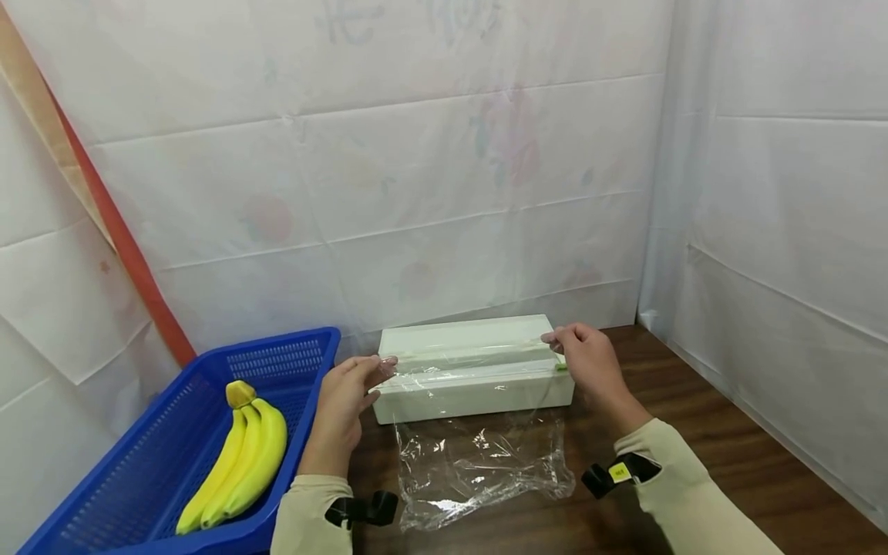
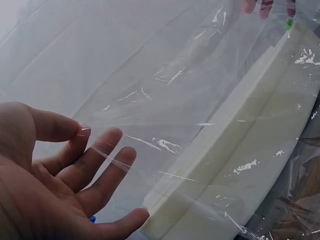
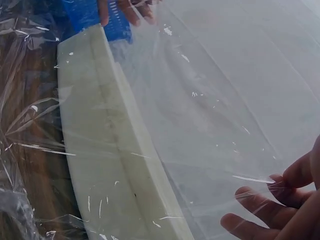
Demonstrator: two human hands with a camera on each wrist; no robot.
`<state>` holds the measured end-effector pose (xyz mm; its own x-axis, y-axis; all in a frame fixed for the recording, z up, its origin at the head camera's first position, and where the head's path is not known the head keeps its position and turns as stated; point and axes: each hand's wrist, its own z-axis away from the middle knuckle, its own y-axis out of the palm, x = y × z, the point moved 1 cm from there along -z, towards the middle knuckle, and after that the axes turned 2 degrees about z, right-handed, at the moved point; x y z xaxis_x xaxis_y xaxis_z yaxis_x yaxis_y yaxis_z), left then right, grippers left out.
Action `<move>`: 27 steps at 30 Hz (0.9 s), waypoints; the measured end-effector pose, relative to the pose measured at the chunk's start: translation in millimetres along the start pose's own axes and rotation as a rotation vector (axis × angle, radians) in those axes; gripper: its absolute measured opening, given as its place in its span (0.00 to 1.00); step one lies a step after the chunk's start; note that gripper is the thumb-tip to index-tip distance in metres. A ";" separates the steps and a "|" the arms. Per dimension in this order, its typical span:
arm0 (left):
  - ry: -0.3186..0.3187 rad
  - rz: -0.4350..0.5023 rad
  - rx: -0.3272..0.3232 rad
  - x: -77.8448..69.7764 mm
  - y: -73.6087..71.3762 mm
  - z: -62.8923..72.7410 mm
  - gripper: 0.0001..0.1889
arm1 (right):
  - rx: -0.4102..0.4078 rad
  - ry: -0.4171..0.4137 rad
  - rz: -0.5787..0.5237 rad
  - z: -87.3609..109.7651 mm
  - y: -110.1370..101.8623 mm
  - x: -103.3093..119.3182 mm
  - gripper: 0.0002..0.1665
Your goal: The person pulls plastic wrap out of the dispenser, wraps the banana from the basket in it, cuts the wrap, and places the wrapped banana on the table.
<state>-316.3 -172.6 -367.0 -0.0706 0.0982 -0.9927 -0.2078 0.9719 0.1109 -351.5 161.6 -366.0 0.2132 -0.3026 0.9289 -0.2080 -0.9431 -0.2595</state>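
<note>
A sheet of clear plastic wrap (image 1: 479,462) stretches between both hands, over a long white cling-film box (image 1: 472,397). Its crumpled front part drapes down onto the table. The left hand (image 1: 347,401) pinches one corner of the film between thumb and index finger at the box's left end; its other fingers are spread in the left wrist view. At the right end, the right hand (image 1: 590,366) pinches the opposite corner of the wrap. A green slider (image 1: 561,368) sits at the box's right end, close to the right hand.
A blue plastic basket (image 1: 326,370) stands on the left, holding a bunch of yellow bananas (image 1: 243,455). The brown wood-grain table (image 1: 714,432) meets white sheeting (image 1: 416,154) behind and on both sides. Black straps (image 1: 361,509) are on both wrists.
</note>
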 end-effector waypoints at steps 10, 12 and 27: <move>0.063 -0.015 -0.039 3.1 7.9 -1.3 0.12 | 0.041 0.029 -0.082 -0.1 1.3 -4.3 0.22; 0.075 -0.015 -0.047 2.3 10.9 0.1 0.12 | 0.035 0.024 -0.087 -0.5 1.6 -4.9 0.22; 0.079 0.108 -0.127 6.5 26.8 4.8 0.11 | -0.010 -0.005 -0.090 -3.7 4.1 -11.3 0.19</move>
<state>-317.7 -144.9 -370.7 -0.1747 0.1783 -0.9683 -0.3161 0.9213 0.2267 -358.3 161.7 -376.6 0.2365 -0.2171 0.9471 -0.1975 -0.9651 -0.1719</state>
